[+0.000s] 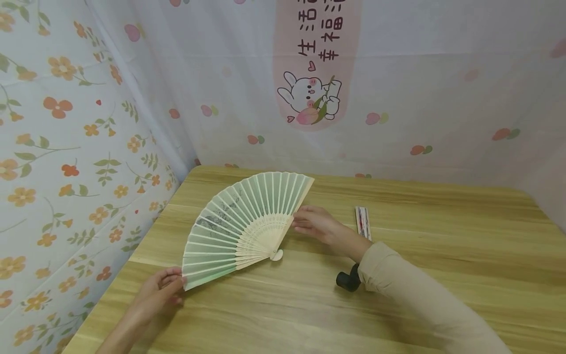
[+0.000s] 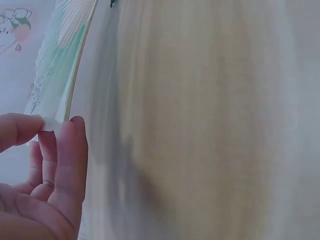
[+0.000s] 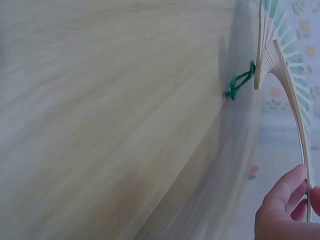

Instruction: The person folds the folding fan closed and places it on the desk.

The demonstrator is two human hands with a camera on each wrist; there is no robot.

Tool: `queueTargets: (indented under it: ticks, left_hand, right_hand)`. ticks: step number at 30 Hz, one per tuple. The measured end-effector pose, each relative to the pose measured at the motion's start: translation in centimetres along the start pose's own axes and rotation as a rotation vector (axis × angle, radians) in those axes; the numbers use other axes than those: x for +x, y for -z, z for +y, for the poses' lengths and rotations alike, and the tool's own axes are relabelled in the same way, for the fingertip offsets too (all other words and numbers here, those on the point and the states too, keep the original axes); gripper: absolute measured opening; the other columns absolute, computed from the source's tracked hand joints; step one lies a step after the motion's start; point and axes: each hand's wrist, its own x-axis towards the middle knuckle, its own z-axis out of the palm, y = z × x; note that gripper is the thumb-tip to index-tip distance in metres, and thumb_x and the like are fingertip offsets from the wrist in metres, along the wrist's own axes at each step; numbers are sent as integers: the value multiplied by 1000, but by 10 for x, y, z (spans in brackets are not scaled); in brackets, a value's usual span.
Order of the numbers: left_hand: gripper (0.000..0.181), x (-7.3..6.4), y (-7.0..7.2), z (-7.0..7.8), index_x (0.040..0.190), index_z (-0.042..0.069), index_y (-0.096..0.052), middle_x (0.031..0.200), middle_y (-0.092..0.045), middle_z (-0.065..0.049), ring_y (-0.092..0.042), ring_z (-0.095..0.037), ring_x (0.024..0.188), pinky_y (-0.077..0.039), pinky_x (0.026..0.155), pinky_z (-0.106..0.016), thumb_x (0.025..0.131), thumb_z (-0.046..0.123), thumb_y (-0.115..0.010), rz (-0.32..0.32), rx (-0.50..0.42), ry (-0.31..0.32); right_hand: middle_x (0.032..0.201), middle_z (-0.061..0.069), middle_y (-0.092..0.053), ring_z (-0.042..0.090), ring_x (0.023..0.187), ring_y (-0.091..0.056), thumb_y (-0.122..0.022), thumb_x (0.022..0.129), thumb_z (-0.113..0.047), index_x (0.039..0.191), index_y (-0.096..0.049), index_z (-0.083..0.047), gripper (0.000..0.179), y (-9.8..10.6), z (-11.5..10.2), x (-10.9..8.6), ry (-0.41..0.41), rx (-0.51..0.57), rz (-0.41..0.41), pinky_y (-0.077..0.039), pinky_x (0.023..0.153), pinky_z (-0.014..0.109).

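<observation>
We hold the fan (image 1: pixel 223 221) unfolded over the tabletop (image 1: pixel 309 309), near its left edge. Our left hand (image 1: pixel 156 290) pinches one end of the leaf (image 2: pixel 57 87); our right hand (image 1: pixel 320 224) pinches the opposite outer rib (image 1: pixel 302 194). A green cord (image 3: pixel 241 82) loops from the pivot (image 1: pixel 274 251).

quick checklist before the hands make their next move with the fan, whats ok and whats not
1. Left hand has a grip: ok, it pinches one end of the fan.
2. Right hand has a grip: ok, it holds the outer stick on the opposite side.
3. Fan spread: ok, its pleats are fanned out between the hands.
4. Green cord away from the fingers: ok, it is at the pivot end, apart from the right hand.
5. Patterned strip clear of the fan: ok, it lies apart on the table.
6. Whole fan off the table: cannot tell.
</observation>
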Motion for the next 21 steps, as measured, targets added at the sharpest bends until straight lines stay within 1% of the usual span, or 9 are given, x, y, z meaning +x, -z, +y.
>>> queueTargets:
  ticks: [4, 8, 10, 13, 16, 21]
  left_hand:
    - [44, 3, -2, 9, 121, -10, -33, 99, -49, -9, -51, -11, 81, -51, 69, -28, 89, 12, -52, -31, 0, -30]
    - [45, 8, -2, 19, 122, -11, -32, 101, -47, -11, -52, -11, 83, -50, 71, -30, 90, 13, -51, -64, 23, -83]
    - [44, 10, -2, 25, 122, -10, -33, 101, -47, -11, -52, -12, 83, -50, 72, -31, 89, 13, -52, -77, 29, -107]
    - [43, 15, -3, 34, 120, -9, -34, 100, -47, -11, -52, -13, 84, -50, 73, -32, 89, 13, -52, -77, 42, -149]
    - [40, 20, -6, 42, 118, -9, -37, 98, -48, -11, -53, -12, 82, -50, 73, -32, 88, 12, -53, -58, 51, -193]
    - [36, 32, -12, 56, 115, -9, -41, 94, -49, -9, -54, -10, 80, -51, 71, -31, 88, 11, -54, -38, 52, -263]
  right_hand:
    - [84, 7, -53, 17, 77, -59, -49, 88, -2, 89, -47, -1, 3, 9, -1, -8, 27, 3, -18, -50, 74, 24]
    - [85, 8, -53, 18, 80, -58, -48, 89, -3, 88, -47, 1, 4, 18, -2, -14, 47, 24, -45, -49, 77, 24]
    - [85, 8, -54, 18, 80, -58, -48, 89, -3, 86, -47, 0, 4, 22, -3, -17, 57, 32, -42, -48, 77, 24]
    - [85, 8, -54, 17, 81, -58, -50, 89, -3, 85, -48, 0, 5, 28, -5, -22, 81, 41, -32, -48, 79, 25]
    - [85, 7, -55, 17, 81, -59, -53, 87, -4, 86, -50, 1, 6, 34, -6, -26, 101, 58, -9, -48, 81, 27]
    - [88, 7, -53, 16, 84, -58, -49, 89, -3, 90, -45, 1, 5, 43, -4, -36, 124, 50, 6, -47, 82, 26]
